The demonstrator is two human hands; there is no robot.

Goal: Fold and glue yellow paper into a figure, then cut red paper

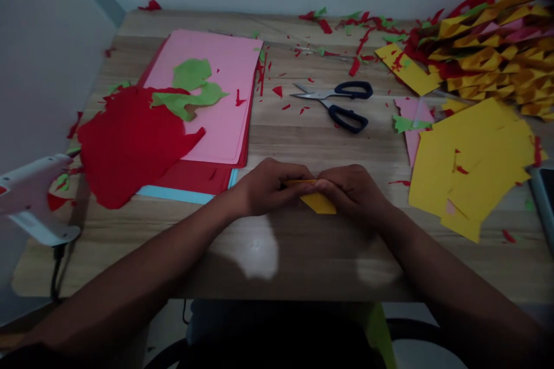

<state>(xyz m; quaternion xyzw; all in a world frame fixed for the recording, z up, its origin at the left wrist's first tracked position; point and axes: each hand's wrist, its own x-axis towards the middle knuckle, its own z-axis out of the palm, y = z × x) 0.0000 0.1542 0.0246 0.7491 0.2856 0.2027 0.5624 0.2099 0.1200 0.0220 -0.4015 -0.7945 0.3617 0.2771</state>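
Note:
A small folded piece of yellow paper (320,203) is pinched between both hands, just above the front part of the table. My left hand (277,185) grips its left side, with thumb and fingers closed on the upper edge. From the other side my right hand (355,191) pinches the same edge, and the two thumbs meet near the middle. The lower flap of the paper shows below the fingers; the rest is hidden by them. Beyond the hands lie scissors (324,94) with dark handles, blades parted and pointing left.
Pink sheets (212,132) top a paper stack at left, with red crepe paper (130,150) and green scraps (193,74) over it. A glue gun (41,196) stands at far left. Yellow sheets (476,155) lie right, below folded yellow pieces (497,57). Red scraps litter the table (303,259).

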